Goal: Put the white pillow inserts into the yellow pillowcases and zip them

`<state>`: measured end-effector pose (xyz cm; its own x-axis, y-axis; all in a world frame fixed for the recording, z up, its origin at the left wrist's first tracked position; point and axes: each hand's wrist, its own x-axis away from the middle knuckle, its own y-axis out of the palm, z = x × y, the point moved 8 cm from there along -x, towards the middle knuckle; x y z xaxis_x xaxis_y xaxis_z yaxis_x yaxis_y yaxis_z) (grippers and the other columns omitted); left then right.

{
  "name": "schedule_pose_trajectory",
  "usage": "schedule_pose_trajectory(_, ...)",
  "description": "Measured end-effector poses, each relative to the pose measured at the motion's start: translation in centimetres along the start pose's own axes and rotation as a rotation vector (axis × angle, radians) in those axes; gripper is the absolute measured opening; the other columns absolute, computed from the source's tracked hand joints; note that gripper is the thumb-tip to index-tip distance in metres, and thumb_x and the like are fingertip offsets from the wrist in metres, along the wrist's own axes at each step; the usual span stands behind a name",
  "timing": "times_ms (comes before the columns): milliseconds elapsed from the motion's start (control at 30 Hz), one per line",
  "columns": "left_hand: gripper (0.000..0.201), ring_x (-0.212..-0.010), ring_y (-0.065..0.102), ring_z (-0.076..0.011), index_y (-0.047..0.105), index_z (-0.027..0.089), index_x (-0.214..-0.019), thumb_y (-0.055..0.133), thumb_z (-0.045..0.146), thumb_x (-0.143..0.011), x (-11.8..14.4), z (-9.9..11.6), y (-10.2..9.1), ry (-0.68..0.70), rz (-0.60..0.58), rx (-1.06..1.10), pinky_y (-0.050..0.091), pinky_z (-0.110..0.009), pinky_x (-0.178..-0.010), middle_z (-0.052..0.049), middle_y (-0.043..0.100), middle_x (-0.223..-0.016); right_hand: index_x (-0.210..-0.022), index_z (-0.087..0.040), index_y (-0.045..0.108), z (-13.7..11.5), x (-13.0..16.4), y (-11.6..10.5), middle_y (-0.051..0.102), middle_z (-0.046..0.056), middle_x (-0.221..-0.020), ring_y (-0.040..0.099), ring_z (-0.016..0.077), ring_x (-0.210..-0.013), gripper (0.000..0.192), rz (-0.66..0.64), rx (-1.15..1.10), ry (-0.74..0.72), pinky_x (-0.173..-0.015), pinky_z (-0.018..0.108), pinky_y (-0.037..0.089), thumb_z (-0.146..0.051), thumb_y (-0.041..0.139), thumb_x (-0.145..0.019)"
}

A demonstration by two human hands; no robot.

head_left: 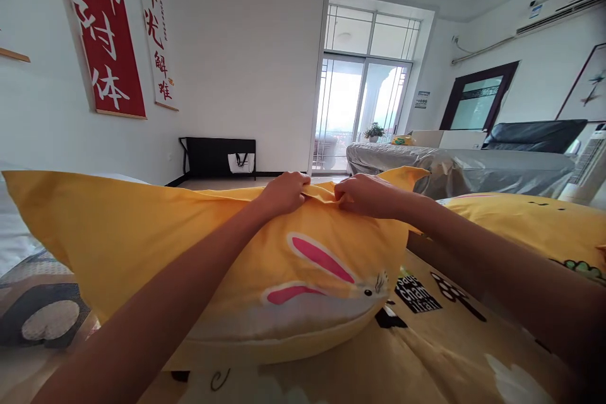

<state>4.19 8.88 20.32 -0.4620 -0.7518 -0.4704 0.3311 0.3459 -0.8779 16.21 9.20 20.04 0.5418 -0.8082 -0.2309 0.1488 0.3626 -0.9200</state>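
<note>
- Two red-lettered banners (105, 31) hang on the left wall, above a white mattress edge (12, 227).
- A yellow pillow (156, 246) with a rabbit print lies across the bed in front of the person, its far edge raised.
- The left hand (284, 192) is closed, fingers pinching the pillow's top edge.
- The right hand (367, 196) is closed just beside it, gripping the same edge; the two hands nearly touch.
- A matching yellow sheet (440, 341) covers the bed beneath.
- A second yellow pillow (525, 224) lies at right, with a covered sofa (473, 170) beyond.
</note>
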Motion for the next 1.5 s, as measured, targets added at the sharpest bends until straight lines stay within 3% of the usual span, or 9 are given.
schedule_pose_trajectory(133, 0.015, -0.081, 0.061, -0.0208, 0.056, 0.02, -0.071, 0.046, 0.008, -0.071, 0.3, 0.6, -0.6, 0.027, -0.019, -0.104, 0.037, -0.029, -0.059, -0.005, 0.066, -0.083, -0.087, -0.018, 0.065, -0.6, -0.1, 0.1, 0.068, 0.008, -0.081, 0.06, 0.0193, -0.07, 0.019, 0.046, 0.114, 0.014, -0.057, 0.028, 0.026, -0.015, 0.05, -0.076)
schedule_pose_trajectory(233, 0.015, -0.076, 0.061, -0.0227, 0.055, 0.02, -0.069, 0.046, 0.02, -0.081, 0.6, 0.8, -0.8, 0.002, -0.073, -0.137, 0.036, -0.03, -0.058, -0.007, 0.065, -0.08, -0.085, -0.016, 0.062, -0.8, 0.4, -1.1, 0.067, 0.009, -0.082, 0.057, 0.0181, -0.069, 0.018, 0.122, 0.159, 0.026, -0.055, 0.029, 0.022, -0.012, 0.047, -0.075)
schedule_pose_trajectory(500, 0.02, -0.083, 0.063, -0.0249, 0.057, 0.019, -0.089, 0.043, 0.033, -0.084, -0.3, 4.3, -0.7, 0.047, -0.057, -0.067, 0.042, -0.031, -0.06, -0.01, 0.067, -0.092, -0.062, -0.019, 0.049, 0.4, 0.6, -3.6, 0.058, 0.004, -0.067, 0.05, 0.0161, -0.065, 0.011, 0.33, -0.051, 0.078, -0.056, 0.027, 0.025, -0.01, 0.045, -0.066)
schedule_pose_trajectory(667, 0.017, -0.087, 0.064, -0.0259, 0.058, 0.019, -0.094, 0.047, 0.023, -0.082, -1.8, 6.0, 1.4, 0.057, -0.153, -0.012, 0.045, -0.031, -0.062, -0.012, 0.066, -0.101, -0.063, -0.018, 0.048, 0.6, 0.7, -3.0, 0.06, 0.005, -0.073, 0.05, 0.0155, -0.067, 0.01, 0.317, -0.11, 0.004, -0.059, 0.026, 0.03, -0.009, 0.047, -0.065)
schedule_pose_trajectory(833, 0.017, -0.094, 0.063, -0.025, 0.06, 0.016, -0.092, 0.053, 0.025, -0.079, -2.2, 5.7, 1.3, 0.004, -0.193, 0.022, 0.047, -0.029, -0.068, -0.013, 0.066, -0.102, -0.086, -0.017, 0.056, 1.9, 2.0, -2.6, 0.064, 0.006, -0.086, 0.055, 0.0177, -0.077, 0.017, 0.171, -0.179, -0.051, -0.066, 0.026, 0.035, -0.015, 0.054, -0.069)
schedule_pose_trajectory(1000, 0.014, -0.089, 0.063, -0.0216, 0.061, 0.016, -0.085, 0.051, 0.026, -0.082, -2.0, 5.7, 1.4, 0.013, -0.187, 0.052, 0.046, -0.027, -0.07, -0.01, 0.067, -0.093, -0.069, -0.019, 0.053, 3.1, 2.4, -1.0, 0.06, 0.003, -0.071, 0.051, 0.0157, -0.068, 0.005, -0.02, -0.104, -0.004, -0.062, 0.027, 0.032, -0.019, 0.053, -0.073)
schedule_pose_trajectory(1167, 0.012, -0.087, 0.062, -0.0218, 0.06, 0.018, -0.083, 0.05, 0.024, -0.08, -2.0, 5.4, 1.3, 0.047, -0.111, 0.064, 0.044, -0.029, -0.067, -0.008, 0.067, -0.09, -0.065, -0.019, 0.049, 2.1, 2.1, -0.7, 0.054, 0.0, -0.062, 0.044, 0.0126, -0.059, 0.008, 0.069, -0.072, -0.033, -0.055, 0.026, 0.025, -0.012, 0.051, -0.066)
schedule_pose_trajectory(1267, 0.019, -0.091, 0.061, -0.0238, 0.062, 0.02, -0.093, 0.053, 0.026, -0.077, -2.2, 5.5, 0.5, 0.073, -0.034, 0.058, 0.044, -0.03, -0.068, -0.007, 0.067, -0.098, -0.071, -0.019, 0.055, 1.6, 2.4, -1.3, 0.06, 0.0, -0.068, 0.047, 0.0125, -0.062, 0.01, 0.104, -0.141, -0.044, -0.057, 0.025, 0.027, -0.011, 0.049, -0.069)
schedule_pose_trajectory(1500, 0.027, -0.093, 0.064, -0.0274, 0.061, 0.017, -0.102, 0.052, 0.021, -0.077, -2.7, 7.3, 2.0, 0.035, -0.132, -0.028, 0.046, -0.031, -0.066, -0.014, 0.067, -0.102, -0.081, -0.02, 0.06, 2.4, 2.2, -1.6, 0.069, 0.003, -0.087, 0.057, 0.0167, -0.076, 0.007, 0.11, -0.216, -0.042, -0.065, 0.026, 0.035, -0.02, 0.056, -0.075)
